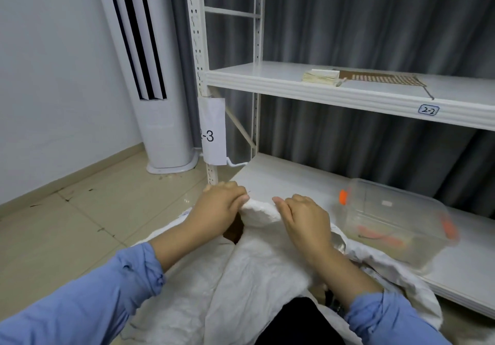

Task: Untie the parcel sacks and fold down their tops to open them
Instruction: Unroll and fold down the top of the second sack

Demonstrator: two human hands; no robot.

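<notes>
A white woven parcel sack (249, 272) lies on the floor in front of me, its bunched top (258, 212) raised between my hands. My left hand (219, 208) grips the left side of that bunched top with curled fingers. My right hand (302, 218) grips the right side of it, fingers bent over the fabric. A dark gap (234, 233) shows under the left hand where the sack's mouth parts. Any tie on the sack is hidden by my hands. Both arms wear blue sleeves.
A white metal shelf rack (348, 90) stands ahead, its post labelled with a paper tag (213, 130). A clear plastic box (393, 224) with orange clips sits on the lowest shelf at right. A tall white air conditioner (160, 117) stands at the left, on beige tiled floor.
</notes>
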